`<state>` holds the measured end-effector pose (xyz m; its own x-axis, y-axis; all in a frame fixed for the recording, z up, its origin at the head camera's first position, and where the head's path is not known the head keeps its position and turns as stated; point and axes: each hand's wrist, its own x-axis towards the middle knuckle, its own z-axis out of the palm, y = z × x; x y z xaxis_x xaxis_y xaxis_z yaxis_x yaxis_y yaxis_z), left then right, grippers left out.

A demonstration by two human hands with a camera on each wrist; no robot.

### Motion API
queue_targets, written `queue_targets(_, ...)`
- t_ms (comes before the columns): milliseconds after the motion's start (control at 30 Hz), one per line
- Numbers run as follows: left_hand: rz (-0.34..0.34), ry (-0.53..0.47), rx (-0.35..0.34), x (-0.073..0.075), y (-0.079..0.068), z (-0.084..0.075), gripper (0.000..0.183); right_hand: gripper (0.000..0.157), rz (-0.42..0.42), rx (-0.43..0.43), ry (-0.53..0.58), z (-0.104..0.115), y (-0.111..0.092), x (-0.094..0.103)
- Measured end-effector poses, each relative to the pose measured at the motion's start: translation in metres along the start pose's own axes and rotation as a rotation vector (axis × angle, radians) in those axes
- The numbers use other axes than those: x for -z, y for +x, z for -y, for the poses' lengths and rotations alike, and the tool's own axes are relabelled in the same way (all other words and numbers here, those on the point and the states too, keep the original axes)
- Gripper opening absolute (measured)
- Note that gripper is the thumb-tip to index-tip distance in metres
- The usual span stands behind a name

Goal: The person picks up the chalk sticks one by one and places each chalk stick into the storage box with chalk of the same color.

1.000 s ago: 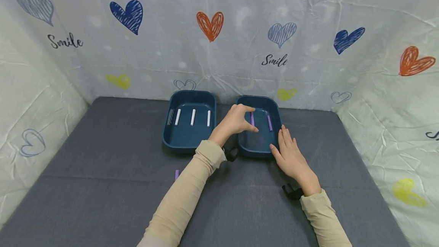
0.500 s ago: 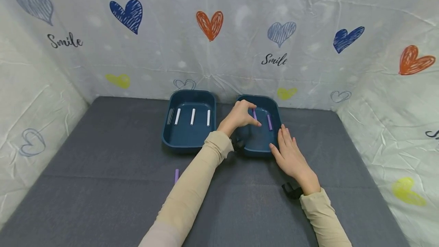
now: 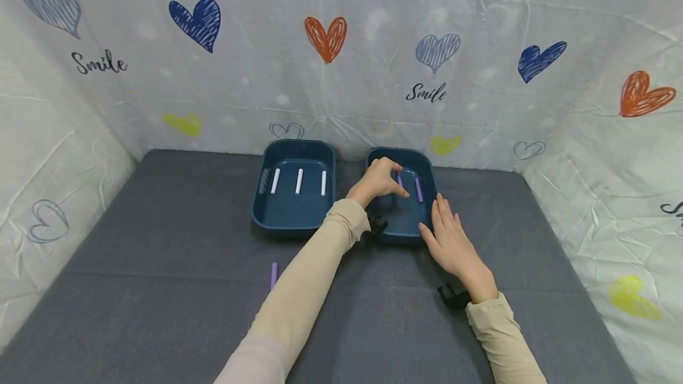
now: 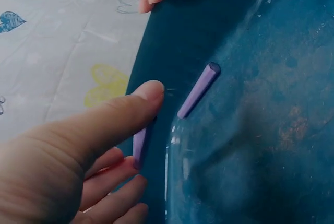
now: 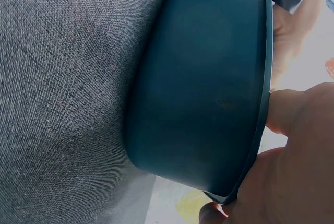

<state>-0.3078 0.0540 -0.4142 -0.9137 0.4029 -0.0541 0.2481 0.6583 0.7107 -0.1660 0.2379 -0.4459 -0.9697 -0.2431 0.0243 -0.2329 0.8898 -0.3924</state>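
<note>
Over the right-hand dark blue tray (image 3: 397,235), my left hand (image 3: 376,182) holds a purple chalk stick (image 3: 399,179) by its ends between thumb and index finger. In the left wrist view the thumb covers this chalk's upper end. Another purple chalk stick (image 3: 418,190) lies on the floor of that tray, to the right. My right hand (image 3: 458,249) rests with straight fingers on the tray's right rim. In the right wrist view its thumb (image 5: 284,110) touches the rim too. A third purple chalk stick (image 3: 274,275) lies on the table, partly hidden by the left sleeve.
Left of it stands a second dark blue tray (image 3: 285,230) with three white chalk sticks (image 3: 299,181) in a row. Grey cloth (image 3: 160,242) covers the table. A white curtain (image 3: 373,117) with printed hearts hangs right behind the trays.
My left hand has moved slightly right and away from me over the right tray, carrying the purple chalk closer to the other one. The right hand has stayed in place.
</note>
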Motion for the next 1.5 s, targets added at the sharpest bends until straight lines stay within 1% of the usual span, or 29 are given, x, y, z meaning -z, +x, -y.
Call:
queue_targets(200,-0.012,0.112,0.002,-0.006,0.005,-0.001,0.072,0.074,-0.004,0.008,0.001,0.0,0.0,0.0)
queue_targets(300,-0.01,0.176,0.001,-0.009,0.007,-0.002,0.071,0.074,-0.004,0.008,0.003,0.0,0.0,0.001)
queue_targets(433,0.0,0.234,0.01,-0.012,0.009,-0.003,0.071,0.074,-0.004,0.005,0.005,0.0,-0.001,0.0)
queue_targets(567,0.03,0.24,0.03,-0.013,0.011,-0.004,0.071,0.074,-0.005,0.003,0.009,0.0,-0.001,-0.001)
queue_targets(700,0.069,0.226,0.064,-0.013,0.013,-0.005,0.071,0.073,-0.008,0.005,0.011,0.0,-0.001,-0.003)
queue_targets(800,0.079,0.229,0.095,-0.015,0.014,-0.005,0.071,0.073,-0.009,0.009,0.011,0.0,0.0,-0.004)
queue_targets(867,0.076,0.231,0.102,-0.016,0.015,-0.006,0.072,0.073,-0.012,0.007,0.007,0.0,0.0,-0.004)
queue_targets(1100,0.054,0.244,0.094,-0.02,0.016,-0.007,0.075,0.074,-0.013,0.006,0.007,-0.002,0.0,-0.001)
queue_targets(1500,0.038,0.24,0.074,-0.025,0.018,-0.003,0.076,0.073,-0.008,-0.002,0.009,-0.001,0.0,-0.001)
